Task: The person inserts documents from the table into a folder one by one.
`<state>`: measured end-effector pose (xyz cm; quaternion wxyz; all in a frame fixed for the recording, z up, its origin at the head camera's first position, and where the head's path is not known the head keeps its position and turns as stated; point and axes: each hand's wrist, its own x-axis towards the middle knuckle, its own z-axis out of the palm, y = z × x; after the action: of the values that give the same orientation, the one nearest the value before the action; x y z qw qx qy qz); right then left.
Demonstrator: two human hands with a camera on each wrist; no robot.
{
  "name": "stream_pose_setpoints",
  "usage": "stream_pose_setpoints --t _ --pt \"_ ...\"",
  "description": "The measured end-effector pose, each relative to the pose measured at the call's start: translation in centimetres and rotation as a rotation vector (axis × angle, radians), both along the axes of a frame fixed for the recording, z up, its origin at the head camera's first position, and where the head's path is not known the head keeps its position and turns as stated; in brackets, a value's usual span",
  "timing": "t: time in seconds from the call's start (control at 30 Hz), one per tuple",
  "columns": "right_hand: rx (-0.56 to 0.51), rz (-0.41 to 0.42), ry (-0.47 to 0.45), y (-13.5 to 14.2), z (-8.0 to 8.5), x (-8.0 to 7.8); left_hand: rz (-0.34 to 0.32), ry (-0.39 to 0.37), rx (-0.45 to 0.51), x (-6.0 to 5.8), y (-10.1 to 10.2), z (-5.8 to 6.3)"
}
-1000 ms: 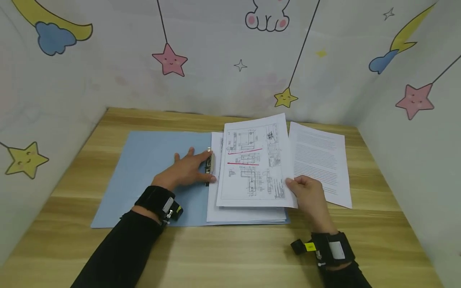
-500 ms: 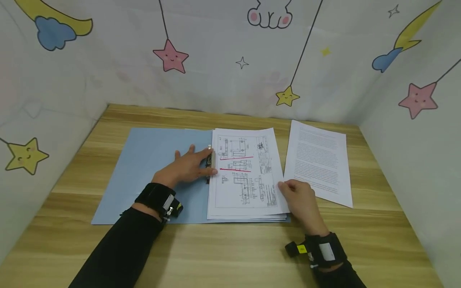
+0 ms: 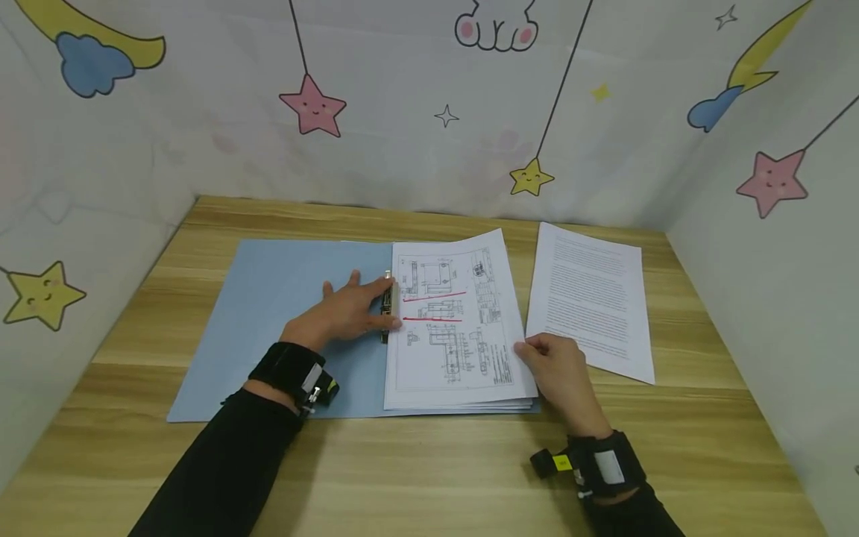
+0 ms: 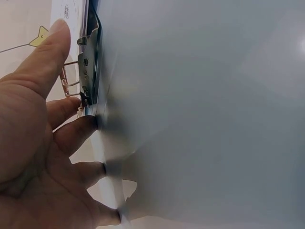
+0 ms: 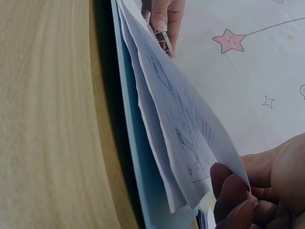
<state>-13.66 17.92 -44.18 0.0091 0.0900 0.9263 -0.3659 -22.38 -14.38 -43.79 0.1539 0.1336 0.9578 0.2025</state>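
A blue folder lies spread on the table, a metal lever clip at its middle. White sheets sit on its right half, the top one a technical drawing with two red lines. My left hand rests with fingers spread on the folder, index finger and thumb at either end of the clip. In the left wrist view the fingertips touch the folder's surface beside the clip. My right hand pinches the drawing's right edge between thumb and fingers; the right wrist view shows this sheet bowed up from the pages beneath.
A loose printed text sheet lies on the wooden table, right of the folder. White walls with cartoon stars enclose the table at the back and sides.
The drawing sheet has come down and left onto the stack, led by my right hand; its far right corner has since lifted slightly. My left hand has stayed at the clip.
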Motion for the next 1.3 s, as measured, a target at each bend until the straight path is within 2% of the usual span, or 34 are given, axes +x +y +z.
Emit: stream_pose_setpoints --t 0.4,0.53,0.63,0.73,0.93,1.3 --pt "0.0 0.023 -0.014 0.1 -0.1 0.1 -0.02 0.021 -0.021 -0.1 0.3 0.0" --pt "0.076 0.02 -0.014 0.2 0.2 0.1 -0.022 0.028 -0.018 -0.2 0.5 0.1" --pt "0.174 0.004 0.044 0.4 0.4 -0.5 -0.021 0.035 -0.015 -0.2 0.4 0.0" --pt "0.226 0.001 0.076 0.5 0.4 -1.5 -0.018 0.03 -0.008 -0.1 0.3 -0.2" --pt "0.23 0.021 0.001 -0.1 -0.2 -3.0 -0.017 0.012 0.011 0.0 0.1 -0.5" --pt "0.253 0.032 0.027 -0.8 -0.3 -3.5 -0.024 0.032 -0.002 0.1 0.1 -0.4"
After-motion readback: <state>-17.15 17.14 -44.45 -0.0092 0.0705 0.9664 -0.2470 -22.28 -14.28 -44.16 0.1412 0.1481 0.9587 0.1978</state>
